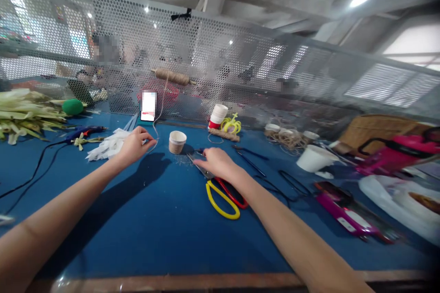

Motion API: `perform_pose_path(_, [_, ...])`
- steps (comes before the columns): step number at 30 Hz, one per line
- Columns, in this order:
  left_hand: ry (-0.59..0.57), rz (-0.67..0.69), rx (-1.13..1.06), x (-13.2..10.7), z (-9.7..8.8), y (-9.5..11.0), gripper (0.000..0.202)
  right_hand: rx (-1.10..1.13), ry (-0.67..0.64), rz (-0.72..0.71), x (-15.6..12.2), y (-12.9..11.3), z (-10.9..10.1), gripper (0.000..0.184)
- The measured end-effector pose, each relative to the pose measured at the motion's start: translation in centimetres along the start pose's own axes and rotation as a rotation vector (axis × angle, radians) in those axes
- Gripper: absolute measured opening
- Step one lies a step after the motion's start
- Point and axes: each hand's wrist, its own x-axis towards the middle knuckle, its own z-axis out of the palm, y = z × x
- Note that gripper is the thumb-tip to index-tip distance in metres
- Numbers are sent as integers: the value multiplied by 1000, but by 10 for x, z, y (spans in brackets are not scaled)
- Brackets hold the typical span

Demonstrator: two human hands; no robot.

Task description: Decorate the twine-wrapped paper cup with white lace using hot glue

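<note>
Your left hand point(137, 143) pinches the free end of the twine point(163, 105) between thumb and fingertips. Your right hand point(216, 162) lies low over the blades of the scissors point(207, 174), fingers pointing toward the cup; whether it grips anything or merely touches the blades, you cannot tell from here, as a small dark object at the fingertips is too unclear to name. The loops of the scissors lie free of your fingers, toward your right forearm.

The cup point(177, 143) stands upright on the surface point(165, 238) between your hands, apart from both, with a tan band round its lower part. The step in hand looks like managing the twine beside the cup. The next move seems to call for keeping that pinch firm and the strand clear of the blades; bringing twine to cup would need your right hand free to steady the wall.

Just beside your left hand lie white strips point(106, 145). Beyond, the twine runs slack up to the spool point(172, 76) at the mesh point(206, 55). Farther right of the scissors lie pliers point(253, 164).
</note>
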Motion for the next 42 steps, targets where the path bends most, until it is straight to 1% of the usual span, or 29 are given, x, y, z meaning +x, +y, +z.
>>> perform_pose_path(1, [2, 37, 28, 0, 1, 0, 18, -34, -28, 13, -10, 2, 4, 38])
perform_pose_path(3, [-25, 76, 32, -1, 4, 0, 20, -80, -78, 12, -27, 4, 13, 31])
perform_pose_path(5, [-62, 87, 21, -3, 6, -1, 21, -102, -96, 1, -40, 6, 19, 23])
perform_pose_path(7, [-94, 88, 3, -6, 7, -3, 22, -103, -111, -22, -49, 13, 21, 22])
perform_pose_path(11, [-99, 150, -50, -8, 2, -2, 21, -79, -160, -79, -63, 39, 14, 22])
perform_pose_path(13, [-96, 168, -106, -8, 1, 4, 20, -50, -194, -54, -69, 52, 9, 22])
perform_pose_path(14, [-105, 164, -150, -9, 1, 8, 20, -6, -171, -18, -71, 55, 6, 21])
perform_pose_path(15, [-121, 150, -197, -10, 1, 13, 20, 75, -117, 25, -73, 55, 2, 21])
perform_pose_path(17, [-161, 56, -276, -14, 3, 24, 20, 370, 29, 60, -74, 44, -6, 25])
perform_pose_path(18, [-206, 26, -321, -16, 5, 31, 21, 578, 37, 49, -73, 34, -10, 29])
perform_pose_path(20, [-250, -24, -454, -24, 8, 43, 21, 1043, -28, 30, -68, 7, -15, 37])
perform_pose_path(21, [-257, -72, -523, -28, 10, 49, 21, 1243, -55, -18, -65, -8, -16, 34])
perform_pose_path(22, [-258, -116, -585, -32, 12, 54, 21, 1399, -39, -75, -60, -21, -15, 28])
perform_pose_path(23, [-251, -161, -663, -36, 14, 59, 22, 1496, -23, -121, -55, -33, -13, 24])
perform_pose_path(24, [-245, -207, -748, -40, 16, 64, 24, 1548, -2, -135, -51, -44, -9, 21])
perform_pose_path(25, [-235, -253, -825, -43, 18, 68, 26, 1582, 18, -119, -46, -52, -5, 20])
perform_pose_path(26, [-237, -290, -893, -46, 21, 71, 28, 1619, 20, -104, -43, -58, 0, 20])
perform_pose_path(29, [-258, -338, -968, -51, 26, 77, 34, 1690, -21, -79, -38, -68, 13, 24])
perform_pose_path(31, [-290, -371, -996, -52, 30, 76, 35, 1631, -55, -108, -35, -67, 17, 28])
perform_pose_path(32, [-300, -391, -1000, -52, 31, 74, 34, 1545, -60, -122, -32, -63, 17, 30])
perform_pose_path(34, [-298, -423, -987, -51, 32, 71, 31, 1246, -23, -91, -22, -48, 14, 34])
perform_pose_path(35, [-288, -431, -978, -51, 32, 69, 30, 1021, 47, -23, -15, -36, 11, 35])
perform_pose_path(36, [-279, -436, -971, -50, 32, 67, 29, 758, 134, 94, -8, -22, 9, 35])
perform_pose_path(37, [-274, -438, -965, -49, 32, 66, 28, 664, 169, 160, 0, -6, 6, 36])
perform_pose_path(39, [-273, -435, -951, -48, 30, 65, 26, 535, 195, 258, 14, 27, 4, 32])
perform_pose_path(41, [-282, -424, -928, -46, 29, 65, 25, 424, 157, 329, 23, 55, 7, 23])
perform_pose_path(42, [-285, -418, -918, -46, 28, 65, 25, 385, 125, 352, 26, 65, 9, 16])
